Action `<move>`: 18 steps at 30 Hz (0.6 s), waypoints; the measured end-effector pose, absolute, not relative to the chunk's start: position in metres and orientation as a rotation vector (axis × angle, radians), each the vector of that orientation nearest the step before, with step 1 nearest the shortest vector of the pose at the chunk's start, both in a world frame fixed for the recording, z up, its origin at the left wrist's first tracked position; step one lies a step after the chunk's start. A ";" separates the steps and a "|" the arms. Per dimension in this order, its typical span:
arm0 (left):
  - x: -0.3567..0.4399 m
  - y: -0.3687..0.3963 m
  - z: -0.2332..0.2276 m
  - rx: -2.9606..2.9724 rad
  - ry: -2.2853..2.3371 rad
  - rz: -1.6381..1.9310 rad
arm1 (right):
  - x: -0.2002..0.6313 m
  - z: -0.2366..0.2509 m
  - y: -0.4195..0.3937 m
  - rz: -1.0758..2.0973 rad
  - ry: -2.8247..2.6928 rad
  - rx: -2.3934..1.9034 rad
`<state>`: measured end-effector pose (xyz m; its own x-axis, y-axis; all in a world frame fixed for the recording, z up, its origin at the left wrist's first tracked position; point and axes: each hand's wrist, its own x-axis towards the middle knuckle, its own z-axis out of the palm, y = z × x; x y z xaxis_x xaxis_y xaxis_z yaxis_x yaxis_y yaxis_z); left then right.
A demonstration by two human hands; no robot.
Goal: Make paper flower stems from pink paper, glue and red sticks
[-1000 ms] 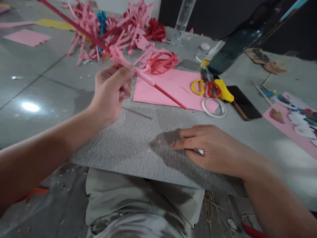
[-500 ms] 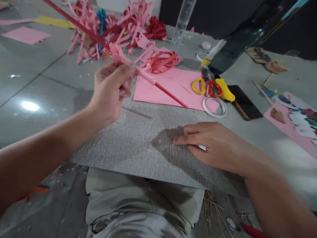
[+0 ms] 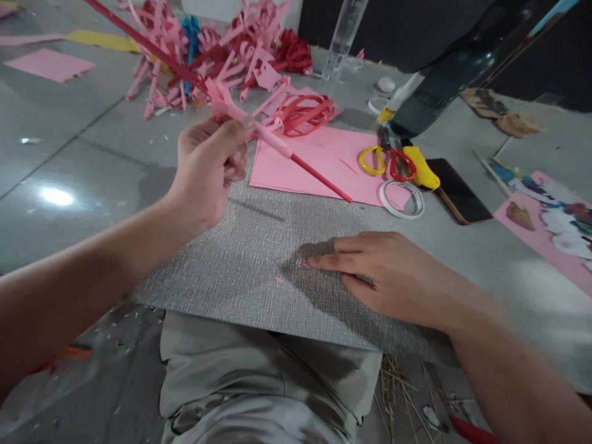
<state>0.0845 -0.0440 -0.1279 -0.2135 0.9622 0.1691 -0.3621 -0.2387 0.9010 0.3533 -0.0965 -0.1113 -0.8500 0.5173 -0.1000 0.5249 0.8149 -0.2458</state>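
My left hand [image 3: 213,160] pinches a thin red stick [image 3: 319,177] wrapped in pink paper [image 3: 272,140]; the stick slants from upper left to lower right above the grey textured board [image 3: 222,271]. Low over that board is my right hand [image 3: 379,271], holding nothing. Its index finger stretches out and its tip touches small pink paper scraps [image 3: 300,263]. Another tiny pink scrap [image 3: 279,280] lies a little to the left. Pink paper sheets [image 3: 319,163] lie behind the hands, partly under a looped red paper piece [image 3: 308,116].
Scissors [image 3: 401,165] and a roll of white tape [image 3: 420,203] lie at the right, beside a phone [image 3: 457,191]. A dark glass bottle [image 3: 428,92] leans behind them. Pink and red paper strips [image 3: 226,43] are heaped at the back left, near a clear tube [image 3: 342,40].
My right hand has slid a little to the left, bringing its index fingertip to the pink scraps. My left hand and the stick have hardly moved.
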 end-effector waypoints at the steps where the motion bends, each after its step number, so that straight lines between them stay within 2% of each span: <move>1: 0.085 -0.044 -0.128 0.962 0.927 1.658 | 0.353 -0.111 -0.097 -0.414 2.971 0.857; 11: 0.085 -0.045 -0.126 0.968 0.914 1.667 | 0.358 -0.112 -0.094 -0.355 2.972 0.920; 18: 0.083 -0.044 -0.129 1.005 0.932 1.673 | 0.354 -0.115 -0.094 -0.444 2.960 0.952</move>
<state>0.0834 -0.0442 -0.1290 -0.2213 0.9539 0.2027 -0.3299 -0.2688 0.9049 0.3537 -0.0935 -0.1148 -0.8163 0.5711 -0.0867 0.5714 0.7764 -0.2661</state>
